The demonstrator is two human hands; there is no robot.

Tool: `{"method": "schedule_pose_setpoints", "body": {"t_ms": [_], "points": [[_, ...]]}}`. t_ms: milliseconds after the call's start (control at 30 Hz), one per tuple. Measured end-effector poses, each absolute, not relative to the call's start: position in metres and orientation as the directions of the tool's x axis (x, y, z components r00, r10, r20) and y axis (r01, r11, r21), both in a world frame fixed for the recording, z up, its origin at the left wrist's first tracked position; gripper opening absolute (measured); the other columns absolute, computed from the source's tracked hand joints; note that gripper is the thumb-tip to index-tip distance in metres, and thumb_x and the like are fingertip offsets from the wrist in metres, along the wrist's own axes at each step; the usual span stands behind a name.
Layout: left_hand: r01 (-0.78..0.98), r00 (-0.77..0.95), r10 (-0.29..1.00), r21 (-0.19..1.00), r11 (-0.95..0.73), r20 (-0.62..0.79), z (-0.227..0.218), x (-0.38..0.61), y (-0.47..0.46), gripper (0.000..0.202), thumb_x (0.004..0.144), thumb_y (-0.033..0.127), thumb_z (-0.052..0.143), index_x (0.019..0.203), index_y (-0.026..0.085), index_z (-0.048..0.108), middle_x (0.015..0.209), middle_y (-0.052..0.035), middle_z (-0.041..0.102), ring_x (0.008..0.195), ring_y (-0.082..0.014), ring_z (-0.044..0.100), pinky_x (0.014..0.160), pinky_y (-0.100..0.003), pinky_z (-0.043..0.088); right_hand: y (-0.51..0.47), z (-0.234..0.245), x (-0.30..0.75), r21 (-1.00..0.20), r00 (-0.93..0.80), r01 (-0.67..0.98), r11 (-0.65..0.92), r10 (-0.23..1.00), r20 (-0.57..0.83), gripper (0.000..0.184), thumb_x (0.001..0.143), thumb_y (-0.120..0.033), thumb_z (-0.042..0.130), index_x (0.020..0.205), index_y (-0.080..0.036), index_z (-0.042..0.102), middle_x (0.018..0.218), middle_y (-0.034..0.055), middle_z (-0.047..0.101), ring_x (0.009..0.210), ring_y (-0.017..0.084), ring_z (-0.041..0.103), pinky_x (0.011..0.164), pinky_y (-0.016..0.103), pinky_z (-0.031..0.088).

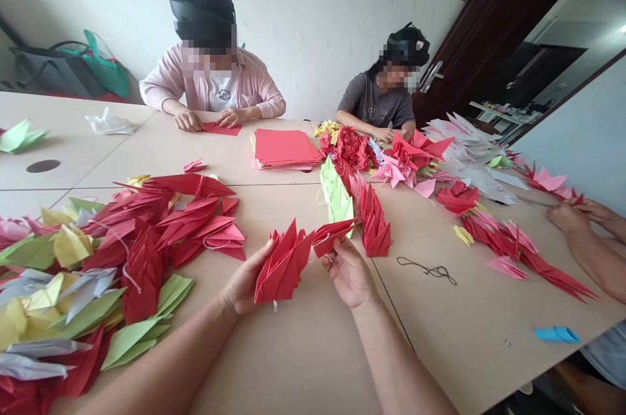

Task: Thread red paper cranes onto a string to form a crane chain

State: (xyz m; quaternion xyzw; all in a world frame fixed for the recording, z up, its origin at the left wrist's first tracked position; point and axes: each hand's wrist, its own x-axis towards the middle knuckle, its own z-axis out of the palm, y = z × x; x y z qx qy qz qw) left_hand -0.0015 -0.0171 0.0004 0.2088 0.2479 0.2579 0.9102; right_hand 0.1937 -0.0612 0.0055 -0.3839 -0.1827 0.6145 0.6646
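My left hand is closed around a bundle of red folded paper cranes stacked together, with a bit of white string hanging below it. My right hand pinches a single red folded paper crane between thumb and fingers, just right of the bundle. A short length of white string shows near the gap between the two hands. Beyond my right hand lie a strung red stack and a light green stack of folded paper.
Piles of red, yellow, green and white folded paper cover the left side. Red square sheets lie stacked ahead. A black cord and a blue roll are at right. Two people sit opposite; another person's hands work at right.
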Motion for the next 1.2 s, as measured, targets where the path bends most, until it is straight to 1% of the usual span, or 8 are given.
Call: {"method": "schedule_pose_setpoints", "body": {"t_ms": [200, 367, 533, 733, 967, 1067, 1133, 1200], "points": [[-0.436, 0.72, 0.599, 0.443, 0.784, -0.35, 0.007, 0.003, -0.016, 0.037, 0.088, 0.048, 0.055, 0.098, 0.014, 0.068, 0.088, -0.0105, 0.074, 0.079, -0.0241, 0.071, 0.075, -0.035, 0.055, -0.058, 0.007, 0.205, -0.667, 0.246, -0.745, 0.006, 0.932, -0.266, 0.017, 0.069, -0.028, 0.079, 0.082, -0.027, 0.068, 0.074, -0.007, 0.07, 0.06, 0.007, 0.059, 0.056, 0.019, 0.052], [-0.523, 0.622, 0.699, 0.477, 0.707, -0.353, 0.012, 0.004, -0.017, 0.029, 0.09, 0.041, 0.054, 0.1, 0.015, 0.065, 0.089, -0.01, 0.073, 0.078, -0.0218, 0.07, 0.073, -0.034, 0.055, -0.057, 0.01, 0.211, -0.667, 0.26, -0.745, 0.019, 0.929, -0.264, 0.017, 0.07, -0.031, 0.076, 0.084, -0.028, 0.067, 0.075, -0.0067, 0.071, 0.06, 0.01, 0.062, 0.056, 0.022, 0.052], [-0.557, 0.515, 0.781, 0.555, 0.618, -0.354, 0.012, 0.003, -0.01, 0.031, 0.092, 0.041, 0.05, 0.1, 0.013, 0.063, 0.086, -0.012, 0.072, 0.074, -0.0226, 0.069, 0.068, -0.035, 0.056, -0.057, 0.009, 0.224, -0.718, 0.302, -0.695, 0.026, 0.918, -0.259, 0.018, 0.075, -0.041, 0.071, 0.078, -0.024, 0.065, 0.066, -0.0037, 0.067, 0.051, 0.013, 0.057, 0.055, 0.03, 0.051], [-0.535, 0.368, 0.857, 0.672, 0.512, -0.36, 0.012, 0.005, -0.003, 0.036, 0.093, 0.046, 0.047, 0.104, 0.014, 0.059, 0.094, -0.0102, 0.07, 0.085, -0.0216, 0.069, 0.079, -0.038, 0.055, -0.052, 0.003, 0.237, -0.793, 0.419, -0.604, 0.079, 0.878, -0.232, 0.016, 0.076, -0.035, 0.072, 0.081, -0.022, 0.064, 0.076, -0.0026, 0.067, 0.062, 0.011, 0.059, 0.053, 0.023, 0.048], [-0.271, 0.226, 0.948, 0.92, 0.283, -0.225, 0.01, 0.012, -0.011, 0.043, 0.094, 0.046, 0.048, 0.123, 0.016, 0.054, 0.121, -0.0116, 0.06, 0.104, -0.0244, 0.062, 0.089, -0.047, 0.05, -0.046, -0.022, 0.232, -0.877, 0.489, -0.48, 0.028, 0.838, -0.241, 0.026, 0.093, -0.032, 0.057, 0.112, -0.014, 0.058, 0.105, 0.0057, 0.062, 0.085, 0.016, 0.063, 0.072, 0.033, 0.055], [-0.046, 0.158, 0.984, 0.995, 0.093, -0.085, 0.011, 0.012, -0.025, 0.049, 0.092, 0.042, 0.053, 0.136, 0.021, 0.044, 0.145, -0.0126, 0.041, 0.128, -0.0315, 0.045, 0.105, -0.057, 0.036, -0.045, -0.032, 0.232, -0.904, 0.54, -0.424, 0.052, 0.816, -0.207, 0.03, 0.093, -0.033, 0.057, 0.117, -0.015, 0.056, 0.115, 0.0078, 0.06, 0.096, 0.02, 0.062, 0.08, 0.039, 0.055], [0.118, 0.154, 0.987, 0.992, -0.051, 0.032, 0.015, 0.011, -0.039, 0.063, 0.091, 0.043, 0.054, 0.146, 0.024, 0.029, 0.159, -0.0118, 0.016, 0.143, -0.0354, 0.018, 0.113, -0.061, 0.016, -0.044, -0.037, 0.232, -0.918, 0.563, -0.39, 0.07, 0.807, -0.178, 0.032, 0.093, -0.033, 0.057, 0.119, -0.016, 0.055, 0.118, 0.0083, 0.059, 0.099, 0.021, 0.062, 0.083, 0.041, 0.054], [0.264, 0.232, 0.963, 0.943, -0.202, 0.141, 0.019, 0.008, -0.054, 0.07, 0.089, 0.046, 0.055, 0.149, 0.025, 0.023, 0.162, -0.0093, 0.003, 0.146, -0.0333, -0.006, 0.116, -0.057, 0.0, -0.043, -0.04, 0.231, -0.927, 0.575, -0.366, 0.083, 0.803, -0.155, 0.032, 0.092, -0.033, 0.057, 0.12, -0.016, 0.055, 0.119, 0.0084, 0.059, 0.1, 0.021, 0.061, 0.084, 0.041, 0.054]]}}
